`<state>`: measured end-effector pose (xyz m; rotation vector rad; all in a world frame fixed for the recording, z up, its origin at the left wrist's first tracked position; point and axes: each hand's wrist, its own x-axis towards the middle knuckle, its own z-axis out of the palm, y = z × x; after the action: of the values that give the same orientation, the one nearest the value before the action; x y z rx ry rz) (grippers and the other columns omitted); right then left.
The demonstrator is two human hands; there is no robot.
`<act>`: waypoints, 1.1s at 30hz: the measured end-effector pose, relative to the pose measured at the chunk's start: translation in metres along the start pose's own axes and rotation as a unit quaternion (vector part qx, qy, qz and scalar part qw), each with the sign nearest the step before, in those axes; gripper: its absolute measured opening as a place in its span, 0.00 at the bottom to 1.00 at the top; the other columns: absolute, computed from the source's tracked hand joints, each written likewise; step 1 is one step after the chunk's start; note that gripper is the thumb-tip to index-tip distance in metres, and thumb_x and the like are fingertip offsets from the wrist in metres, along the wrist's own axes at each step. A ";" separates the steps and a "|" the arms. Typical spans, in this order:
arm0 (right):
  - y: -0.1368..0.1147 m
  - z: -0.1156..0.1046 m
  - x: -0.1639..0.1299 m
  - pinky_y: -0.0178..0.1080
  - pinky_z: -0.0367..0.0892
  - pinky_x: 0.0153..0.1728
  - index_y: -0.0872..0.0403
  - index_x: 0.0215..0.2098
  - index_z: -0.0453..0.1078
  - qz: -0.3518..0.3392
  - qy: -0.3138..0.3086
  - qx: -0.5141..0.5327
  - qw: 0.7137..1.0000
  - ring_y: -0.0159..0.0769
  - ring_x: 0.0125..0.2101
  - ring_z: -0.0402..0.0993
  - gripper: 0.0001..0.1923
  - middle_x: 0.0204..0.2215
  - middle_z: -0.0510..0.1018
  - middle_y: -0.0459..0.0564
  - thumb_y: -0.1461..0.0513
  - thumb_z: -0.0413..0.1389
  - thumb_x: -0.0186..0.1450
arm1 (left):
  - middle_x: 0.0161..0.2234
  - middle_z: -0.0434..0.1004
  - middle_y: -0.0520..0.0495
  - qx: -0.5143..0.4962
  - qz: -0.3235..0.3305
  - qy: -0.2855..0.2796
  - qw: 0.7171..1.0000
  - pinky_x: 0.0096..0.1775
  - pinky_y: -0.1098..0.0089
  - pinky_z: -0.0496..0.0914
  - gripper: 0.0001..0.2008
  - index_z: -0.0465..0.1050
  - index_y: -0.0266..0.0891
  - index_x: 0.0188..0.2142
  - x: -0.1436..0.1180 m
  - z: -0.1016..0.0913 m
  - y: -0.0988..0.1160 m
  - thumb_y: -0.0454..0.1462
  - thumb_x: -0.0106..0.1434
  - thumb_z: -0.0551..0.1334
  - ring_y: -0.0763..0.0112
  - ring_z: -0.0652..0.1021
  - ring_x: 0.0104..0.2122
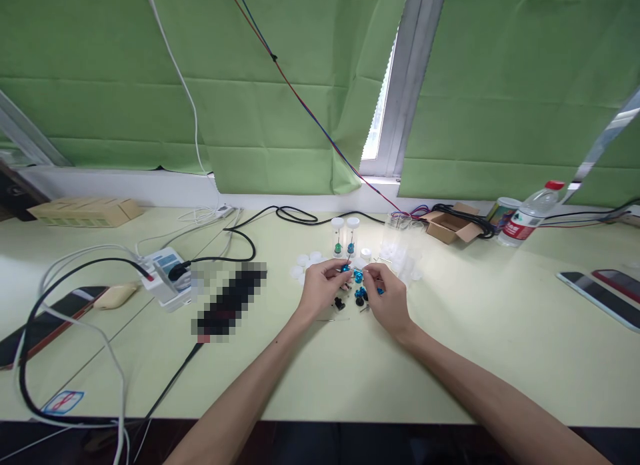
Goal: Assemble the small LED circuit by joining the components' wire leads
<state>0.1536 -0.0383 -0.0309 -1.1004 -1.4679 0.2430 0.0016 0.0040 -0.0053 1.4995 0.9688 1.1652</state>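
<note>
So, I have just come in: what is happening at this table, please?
Someone is working with bare hands at the table. The left hand holds a small blue piece; the right hand is close beside it, but what it may pinch is too small to tell. Loose blue parts and a black part lie between the hands. Behind them, two clear tubes with white caps stand upright, one holding a green piece, the other blue.

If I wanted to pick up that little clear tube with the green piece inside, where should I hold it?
Probably around the middle of the clear tube with the green piece, coming from its left, finger and thumb at front and back: it stands upright, and the tube with the blue piece is close on its right.
</note>
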 end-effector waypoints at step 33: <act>0.002 0.000 0.005 0.33 0.59 0.20 0.53 0.35 0.67 0.148 -0.033 0.175 0.973 0.29 0.21 0.62 0.10 0.23 0.69 0.43 0.54 0.58 0.64 | 0.27 0.75 0.48 -0.014 -0.016 -0.046 0.999 0.34 0.65 0.74 0.17 0.76 0.36 0.35 0.000 -0.003 0.002 0.45 0.51 0.70 0.67 0.78 0.26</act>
<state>0.1560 -0.0332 -0.0289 -1.0231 -1.2538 0.7274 -0.0015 0.0042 -0.0029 1.4963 0.9084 1.0738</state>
